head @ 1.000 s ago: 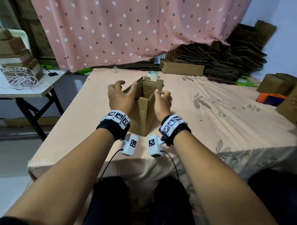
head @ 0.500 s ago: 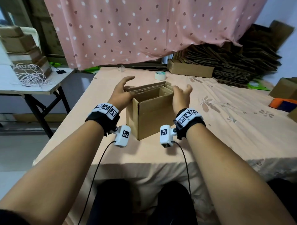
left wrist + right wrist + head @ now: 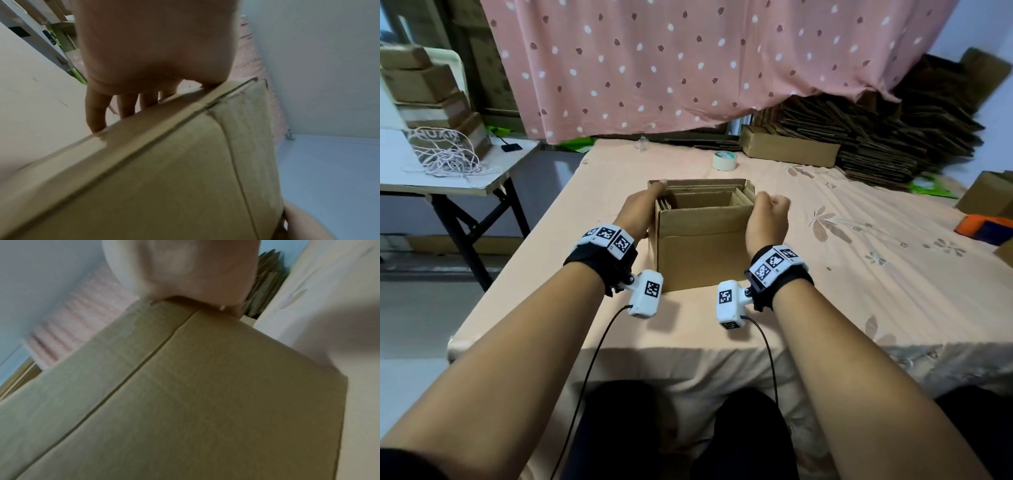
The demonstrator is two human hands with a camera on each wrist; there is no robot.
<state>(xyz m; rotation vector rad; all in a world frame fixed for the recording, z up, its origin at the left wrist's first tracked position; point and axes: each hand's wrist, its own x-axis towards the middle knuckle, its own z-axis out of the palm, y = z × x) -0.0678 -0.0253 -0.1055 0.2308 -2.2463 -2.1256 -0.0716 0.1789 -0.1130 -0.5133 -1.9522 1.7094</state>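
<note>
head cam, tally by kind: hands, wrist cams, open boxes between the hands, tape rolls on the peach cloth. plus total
hands: 2, left hand and right hand
wrist cameras: 2, left wrist camera and right wrist camera
open box: 1
tape roll: 1
total: 6

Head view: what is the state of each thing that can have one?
cardboard box: upright on the cloth, top open.
left hand: fingers straight, flat against the box's left side.
right hand: fingers curled at the right rim; grip unclear.
tape roll: lying flat beyond the box.
</note>
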